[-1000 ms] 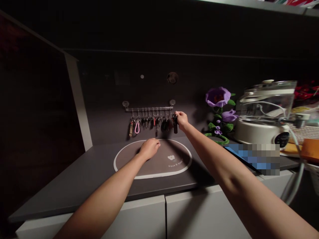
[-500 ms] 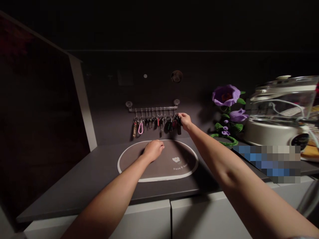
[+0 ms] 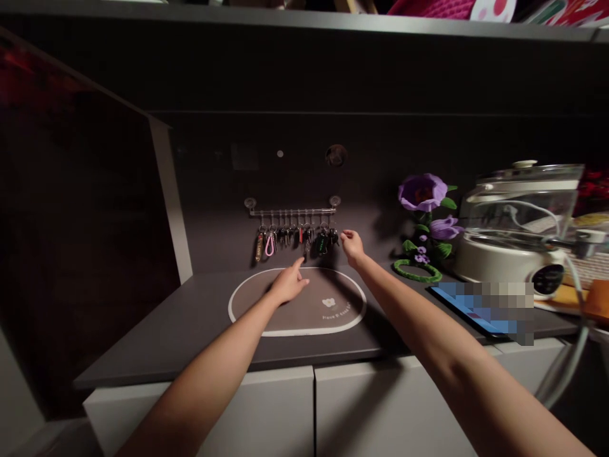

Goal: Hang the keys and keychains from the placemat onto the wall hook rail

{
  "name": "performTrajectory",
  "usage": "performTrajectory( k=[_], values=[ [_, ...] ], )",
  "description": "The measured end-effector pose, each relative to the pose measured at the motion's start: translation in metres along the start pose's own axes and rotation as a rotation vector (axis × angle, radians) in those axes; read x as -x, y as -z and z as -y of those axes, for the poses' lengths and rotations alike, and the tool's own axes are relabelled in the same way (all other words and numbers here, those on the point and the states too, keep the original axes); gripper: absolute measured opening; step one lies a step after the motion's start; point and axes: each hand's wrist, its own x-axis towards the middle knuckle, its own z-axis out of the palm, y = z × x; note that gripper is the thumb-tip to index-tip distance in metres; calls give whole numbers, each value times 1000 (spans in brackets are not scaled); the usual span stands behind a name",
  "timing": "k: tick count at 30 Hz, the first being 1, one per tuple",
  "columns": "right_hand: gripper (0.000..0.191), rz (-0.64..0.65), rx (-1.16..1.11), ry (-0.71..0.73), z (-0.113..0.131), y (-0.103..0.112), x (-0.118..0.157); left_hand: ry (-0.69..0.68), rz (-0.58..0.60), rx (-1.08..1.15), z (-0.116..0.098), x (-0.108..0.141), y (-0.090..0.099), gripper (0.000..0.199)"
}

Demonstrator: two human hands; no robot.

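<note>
My right hand (image 3: 353,246) is beside the right end of a clear wall rack (image 3: 293,212). Its fingers are loosely curled, their tips slightly apart, and no object shows between them. Nearest to it hangs a dark bunch of keys (image 3: 333,237), just left of the fingertips. Farther left on the rack hang a black key fob with green lettering (image 3: 323,243), a pink loop strap (image 3: 269,245) and a brown strap with lettering (image 3: 259,246). Over the oval brown mat (image 3: 266,320), my left hand (image 3: 287,283) holds nothing; its index finger points forward, thumb apart.
Right of my hands stand purple craft flowers (image 3: 422,193) with a green ring base (image 3: 419,271). A tablet-like device (image 3: 469,308), partly blurred, lies near a cream-and-clear appliance (image 3: 514,244) with a cable. A shelf (image 3: 304,24) overhangs the counter (image 3: 162,336).
My right hand has drawn slightly away from the rack's rightmost keys. My left hand's index finger has stretched out toward the rack. The view has tilted up, bringing the shelf edge in.
</note>
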Motion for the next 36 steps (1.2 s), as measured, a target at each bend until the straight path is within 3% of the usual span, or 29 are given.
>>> performTrajectory(
  k=[4, 10, 15, 21, 26, 30, 32, 36],
  values=[
    [54, 156, -61, 11, 14, 3, 48, -30, -55, 278, -16, 0, 14, 94],
    [88, 512, -236, 138, 38, 15, 112, -224, -125, 513, -42, 24, 53, 104],
    [98, 691, -197, 181, 39, 30, 144, -188, -136, 621, -31, 74, 63, 104],
    [98, 764, -52, 208, 33, 39, 169, -115, -135, 548, -14, 113, 64, 100],
    [94, 778, 33, 246, 35, 37, 171, -120, -105, 474, -8, 115, 70, 102],
    [88, 777, 107, 251, 33, 34, 156, -65, -101, 446, 5, 102, 76, 104],
    [83, 700, 138, 257, 31, 32, 139, 3, -177, 410, 14, 88, 80, 100],
    [85, 417, 182, 193, 22, 23, 87, 230, -418, 280, 35, 45, 89, 91]
  ],
)
